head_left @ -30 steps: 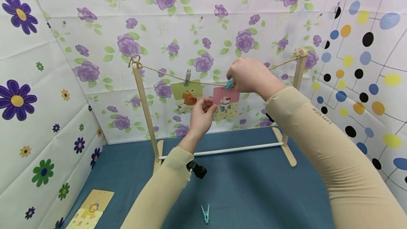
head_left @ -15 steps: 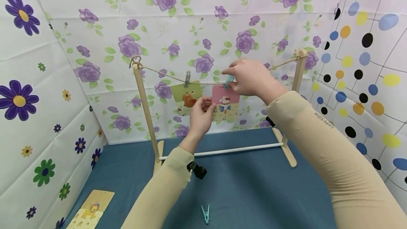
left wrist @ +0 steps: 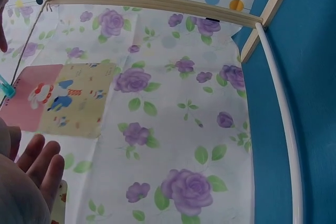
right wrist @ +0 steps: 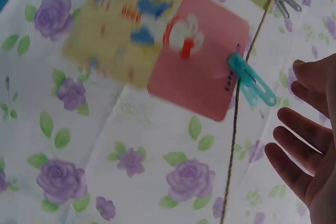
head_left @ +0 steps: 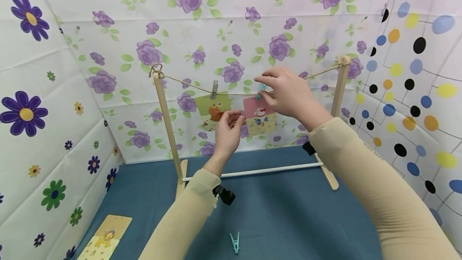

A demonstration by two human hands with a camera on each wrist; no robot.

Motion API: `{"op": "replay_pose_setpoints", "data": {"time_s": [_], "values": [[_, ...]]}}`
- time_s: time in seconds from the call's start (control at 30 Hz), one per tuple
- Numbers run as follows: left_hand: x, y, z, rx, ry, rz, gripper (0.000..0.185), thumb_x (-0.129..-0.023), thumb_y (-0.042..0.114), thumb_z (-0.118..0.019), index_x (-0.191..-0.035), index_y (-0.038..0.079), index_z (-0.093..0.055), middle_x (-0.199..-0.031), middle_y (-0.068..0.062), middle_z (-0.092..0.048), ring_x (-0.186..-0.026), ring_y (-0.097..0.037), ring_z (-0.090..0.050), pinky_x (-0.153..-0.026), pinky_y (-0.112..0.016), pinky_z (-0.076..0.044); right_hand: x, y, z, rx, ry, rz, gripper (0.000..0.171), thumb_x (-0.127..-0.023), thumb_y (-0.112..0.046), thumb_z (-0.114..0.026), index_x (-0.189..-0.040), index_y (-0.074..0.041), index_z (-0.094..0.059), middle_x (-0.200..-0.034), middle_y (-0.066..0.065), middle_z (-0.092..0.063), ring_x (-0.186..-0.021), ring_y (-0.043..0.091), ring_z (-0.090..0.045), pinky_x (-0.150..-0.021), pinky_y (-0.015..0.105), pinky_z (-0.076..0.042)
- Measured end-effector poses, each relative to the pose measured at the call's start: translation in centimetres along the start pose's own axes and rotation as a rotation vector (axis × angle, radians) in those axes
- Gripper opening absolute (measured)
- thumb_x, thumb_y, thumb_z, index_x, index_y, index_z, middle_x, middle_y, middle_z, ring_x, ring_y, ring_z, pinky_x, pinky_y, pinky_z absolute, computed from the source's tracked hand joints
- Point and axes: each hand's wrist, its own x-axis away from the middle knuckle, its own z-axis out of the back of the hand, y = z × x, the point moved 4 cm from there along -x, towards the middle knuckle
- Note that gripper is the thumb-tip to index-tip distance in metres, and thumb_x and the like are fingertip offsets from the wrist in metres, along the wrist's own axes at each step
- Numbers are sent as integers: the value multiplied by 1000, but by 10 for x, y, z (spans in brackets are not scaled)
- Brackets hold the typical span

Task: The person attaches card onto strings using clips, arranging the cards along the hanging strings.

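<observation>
A pink and yellow card with a rabbit (head_left: 265,122) hangs from the twine (right wrist: 232,145), held at its top edge by a teal clothespin (right wrist: 253,80). My right hand (head_left: 290,95) hovers beside that clothespin with its fingers spread; the right wrist view shows a gap between them. Left of the card is my left hand (head_left: 228,133), thumb and fingers loosely bent with nothing between them, fingertips just off the card's edge. A green card with a bear (head_left: 203,102) hangs further left under a grey metal clip (head_left: 214,89), partly hidden by the left hand.
The twine runs between two wooden posts (head_left: 167,127), joined low down by a white rod (head_left: 270,170). On the blue tabletop (head_left: 288,220) lie another teal clothespin (head_left: 235,244) near the front and a lion card (head_left: 104,239) at the left. Patterned sheets surround the table.
My right hand has let go of the teal clothespin and opened its fingers. My left fingers have come off the rabbit card, which has swung slightly right.
</observation>
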Motion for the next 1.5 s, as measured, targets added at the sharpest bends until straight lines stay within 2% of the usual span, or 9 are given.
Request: {"op": "replay_pose_setpoints", "data": {"time_s": [0.23, 0.5, 0.6, 0.8, 0.97, 1.1, 1.2, 1.4, 1.5], "values": [[3, -2, 6, 51, 9, -14, 20, -112, 14, -60, -128, 2, -65, -125, -13, -73, -118, -32, -70, -103, -40, -54, 36, -1, -12, -94, 144, 6, 39, -100, -21, -78, -138, -12, -74, -134, 16, -69, -123, 38, -62, -93, 56, -57], [8, -5, 13, 54, 2, 0, 22, -113, 14, -57, -128, 1, -66, -121, -13, -74, -111, -28, -72, -96, -51, -56, 54, 0, -28, -102, 201, 17, 37, -97, -20, -82, -133, -12, -77, -131, 12, -71, -124, 35, -64, -86, 54, -60], [10, -5, 15, 51, -2, 3, 25, -113, 17, -57, -130, 0, -65, -119, -13, -74, -110, -26, -72, -93, -48, -58, 56, -1, -31, -110, 215, 28, 35, -96, -18, -82, -130, -12, -79, -131, 13, -72, -123, 36, -64, -82, 55, -60], [13, -3, 17, 64, -10, 3, 23, -113, 17, -57, -129, 1, -65, -119, -14, -74, -110, -29, -73, -87, -38, -58, 63, -1, -38, -122, 198, 12, 31, -99, -20, -79, -128, -11, -80, -127, 14, -73, -116, 36, -67, -71, 52, -61], [17, -4, 22, 71, -2, 19, 23, -113, 16, -57, -129, 1, -65, -119, -14, -73, -110, -31, -73, -86, -36, -57, 68, -1, -46, -145, 155, 1, 29, -100, -19, -77, -128, -12, -79, -128, 13, -73, -116, 35, -67, -81, 53, -61], [21, -9, 26, 73, 1, 27, 22, -113, 14, -57, -129, 0, -65, -119, -13, -74, -109, -29, -72, -91, -43, -57, 72, -2, -52, -158, 133, 10, 29, -101, -18, -76, -129, -12, -79, -129, 13, -72, -117, 35, -67, -88, 53, -59], [23, -13, 29, 77, 0, 22, 23, -113, 14, -58, -128, 0, -65, -119, -13, -74, -109, -30, -72, -93, -49, -56, 75, -2, -56, -166, 131, 15, 29, -100, -17, -77, -128, -12, -80, -128, 13, -72, -115, 36, -68, -88, 53, -59], [28, -18, 35, 42, 6, 11, 23, -112, 15, -59, -127, 0, -67, -118, -13, -75, -107, -28, -73, -86, -37, -55, 83, 1, -68, -180, 105, 3, 26, -99, -17, -78, -125, -11, -81, -127, 13, -73, -114, 35, -69, -84, 51, -61], [32, -20, 37, 53, -1, 24, 22, -112, 15, -59, -127, 1, -67, -118, -14, -74, -108, -29, -73, -89, -40, -55, 89, -1, -74, -183, 91, 4, 26, -99, -18, -79, -123, -10, -81, -127, 12, -74, -113, 34, -70, -84, 50, -61]]}}
